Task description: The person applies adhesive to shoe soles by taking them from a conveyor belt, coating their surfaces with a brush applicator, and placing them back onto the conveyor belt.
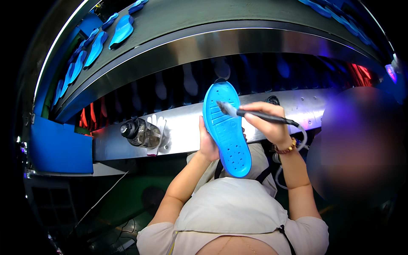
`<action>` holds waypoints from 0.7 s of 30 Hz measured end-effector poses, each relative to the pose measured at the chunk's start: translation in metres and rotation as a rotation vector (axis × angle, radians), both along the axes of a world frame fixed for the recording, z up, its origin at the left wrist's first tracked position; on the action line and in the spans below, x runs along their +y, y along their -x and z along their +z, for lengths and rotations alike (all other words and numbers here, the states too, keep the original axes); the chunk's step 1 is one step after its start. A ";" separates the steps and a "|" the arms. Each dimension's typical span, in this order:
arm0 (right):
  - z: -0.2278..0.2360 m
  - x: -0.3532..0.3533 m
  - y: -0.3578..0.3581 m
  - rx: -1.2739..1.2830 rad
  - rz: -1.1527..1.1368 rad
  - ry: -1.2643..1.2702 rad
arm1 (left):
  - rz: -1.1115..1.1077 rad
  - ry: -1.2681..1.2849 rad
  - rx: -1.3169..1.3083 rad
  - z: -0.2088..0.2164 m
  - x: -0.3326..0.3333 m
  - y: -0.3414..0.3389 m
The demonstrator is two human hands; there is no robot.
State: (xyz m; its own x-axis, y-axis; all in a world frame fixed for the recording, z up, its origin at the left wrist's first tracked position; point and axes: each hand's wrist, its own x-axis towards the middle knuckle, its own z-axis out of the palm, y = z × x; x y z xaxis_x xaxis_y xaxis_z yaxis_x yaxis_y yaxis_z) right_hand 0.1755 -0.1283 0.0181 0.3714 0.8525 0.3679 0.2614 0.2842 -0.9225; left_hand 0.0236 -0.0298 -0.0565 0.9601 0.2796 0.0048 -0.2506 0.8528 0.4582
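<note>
A bright blue shoe insole [229, 131] with small holes and ridges is held up in front of me, over the metal ledge and my lap. My left hand [208, 140] grips it from behind along its left edge, with some fingertips showing at its right side. In my right hand [270, 123] is a brush [259, 116] with a black handle, held like a pen. A pale tube runs from the handle's rear end past my wrist. The brush's bristles lie at the upper part of the insole, over the ridges.
A metal ledge [182, 123] crosses before me, carrying a dark bottle [142, 132] and a white glove [160, 127] at left. Beyond it, a dark green conveyor belt [178, 21] bears several blue insoles [122, 30]. A blue panel [70, 146] stands at left; a blurred person [361, 148] is at right.
</note>
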 end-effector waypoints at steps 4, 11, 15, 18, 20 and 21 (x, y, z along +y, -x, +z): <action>-0.001 0.001 0.008 -0.220 0.240 -0.104 | 0.123 0.115 0.123 0.015 -0.006 -0.011; 0.000 -0.007 -0.005 -0.079 0.220 -0.042 | -0.007 -0.079 0.006 0.021 -0.003 -0.006; 0.006 -0.012 0.002 -0.184 0.461 -0.118 | 0.217 -0.050 0.131 0.032 -0.001 -0.007; 0.006 -0.014 -0.004 -0.087 0.261 -0.019 | 0.322 -0.226 0.102 0.033 0.006 -0.011; 0.001 -0.012 -0.002 -0.289 0.340 -0.132 | 0.361 -0.223 0.142 0.039 0.006 -0.013; 0.001 -0.011 0.000 -0.300 0.321 -0.145 | 0.354 -0.188 0.110 0.038 0.009 -0.010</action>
